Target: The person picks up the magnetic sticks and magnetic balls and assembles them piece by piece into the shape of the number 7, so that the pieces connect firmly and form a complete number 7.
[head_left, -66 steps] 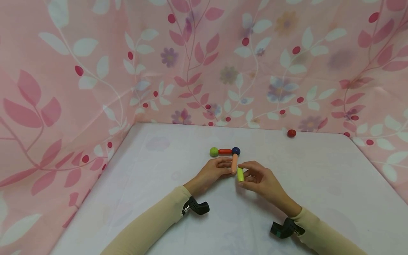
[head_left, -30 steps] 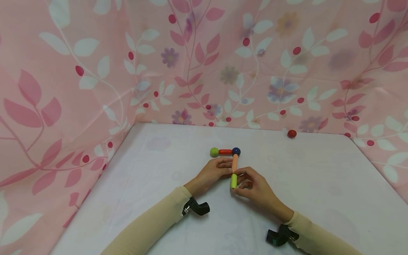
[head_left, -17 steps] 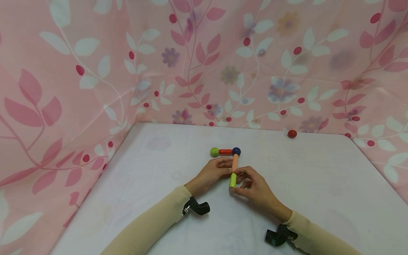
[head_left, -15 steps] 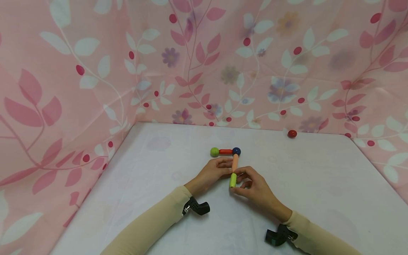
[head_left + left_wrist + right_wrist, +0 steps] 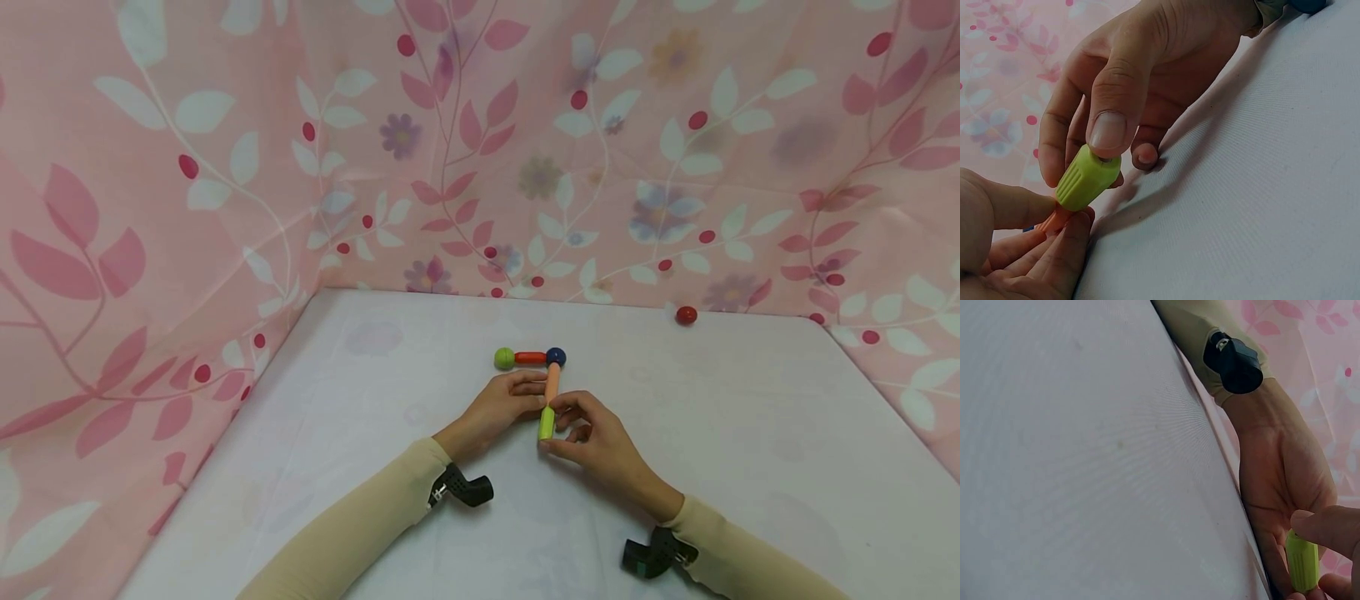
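My left hand (image 5: pixel 491 410) pinches an orange toy stick (image 5: pixel 552 383) between thumb and fingers. The stick's far end touches a dark blue ball (image 5: pixel 555 357), from which a red stick (image 5: pixel 530 358) runs left to a green ball (image 5: pixel 504 358). My right hand (image 5: pixel 603 433) holds a short ribbed yellow-green stick (image 5: pixel 547 423) by its two ends. This stick lies end to end with the orange one, at its near end. In the left wrist view, the right thumb covers the outer end of the yellow-green stick (image 5: pixel 1088 178).
A red ball (image 5: pixel 686 315) sits at the back right of the white-covered table (image 5: pixel 750 433). Pink floral cloth (image 5: pixel 525 150) rises behind the table and along its sides. Black cameras (image 5: pixel 468 489) are strapped to both wrists.
My right hand has carried the yellow-green stick left and nearer, from beside the orange stick to its near end, then slightly further left. The left hand has stayed in place.
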Demonstrator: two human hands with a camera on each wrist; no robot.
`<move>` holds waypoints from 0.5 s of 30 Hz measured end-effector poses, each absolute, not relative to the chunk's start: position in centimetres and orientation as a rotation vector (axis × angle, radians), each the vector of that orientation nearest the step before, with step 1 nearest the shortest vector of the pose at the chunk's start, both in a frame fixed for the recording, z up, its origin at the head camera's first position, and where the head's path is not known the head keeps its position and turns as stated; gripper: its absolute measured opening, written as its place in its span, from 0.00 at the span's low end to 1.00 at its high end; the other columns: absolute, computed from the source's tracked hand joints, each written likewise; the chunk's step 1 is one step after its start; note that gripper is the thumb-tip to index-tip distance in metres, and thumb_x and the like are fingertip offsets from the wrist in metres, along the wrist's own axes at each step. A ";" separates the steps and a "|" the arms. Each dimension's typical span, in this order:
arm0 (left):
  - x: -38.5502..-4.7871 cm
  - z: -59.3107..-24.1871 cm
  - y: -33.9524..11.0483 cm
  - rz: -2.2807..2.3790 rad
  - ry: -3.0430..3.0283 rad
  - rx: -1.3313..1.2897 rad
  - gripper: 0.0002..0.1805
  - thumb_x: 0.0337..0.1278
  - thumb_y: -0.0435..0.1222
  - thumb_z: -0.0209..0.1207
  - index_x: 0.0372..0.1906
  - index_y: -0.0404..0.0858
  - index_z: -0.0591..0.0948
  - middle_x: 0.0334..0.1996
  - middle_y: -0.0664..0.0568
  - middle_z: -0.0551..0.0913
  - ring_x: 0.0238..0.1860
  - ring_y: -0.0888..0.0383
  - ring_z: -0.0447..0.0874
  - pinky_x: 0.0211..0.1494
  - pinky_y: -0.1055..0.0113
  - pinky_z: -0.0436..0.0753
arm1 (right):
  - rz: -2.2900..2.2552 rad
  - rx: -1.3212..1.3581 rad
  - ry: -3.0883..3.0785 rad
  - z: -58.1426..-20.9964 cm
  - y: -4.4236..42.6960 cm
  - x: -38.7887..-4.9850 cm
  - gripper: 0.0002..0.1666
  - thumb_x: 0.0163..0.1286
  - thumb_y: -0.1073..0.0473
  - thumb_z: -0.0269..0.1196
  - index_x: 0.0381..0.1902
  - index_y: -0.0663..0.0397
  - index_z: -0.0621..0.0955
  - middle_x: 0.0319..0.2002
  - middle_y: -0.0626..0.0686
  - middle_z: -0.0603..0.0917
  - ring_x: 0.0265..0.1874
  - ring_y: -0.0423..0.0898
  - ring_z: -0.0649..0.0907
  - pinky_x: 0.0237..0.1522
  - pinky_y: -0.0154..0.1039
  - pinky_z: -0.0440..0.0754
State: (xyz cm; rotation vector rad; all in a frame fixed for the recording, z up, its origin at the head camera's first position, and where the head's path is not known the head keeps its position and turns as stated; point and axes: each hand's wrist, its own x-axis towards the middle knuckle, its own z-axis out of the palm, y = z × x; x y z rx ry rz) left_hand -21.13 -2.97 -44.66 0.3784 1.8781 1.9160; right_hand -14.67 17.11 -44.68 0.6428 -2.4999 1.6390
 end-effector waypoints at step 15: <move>-21.3 -44.7 -3.0 1.912 1.893 0.369 0.20 0.72 0.31 0.63 0.66 0.37 0.81 0.54 0.48 0.87 0.57 0.56 0.84 0.62 0.61 0.80 | 1.592 0.652 -2.518 -44.9 17.3 -15.0 0.32 0.57 0.66 0.80 0.57 0.60 0.78 0.44 0.58 0.82 0.41 0.57 0.82 0.36 0.35 0.83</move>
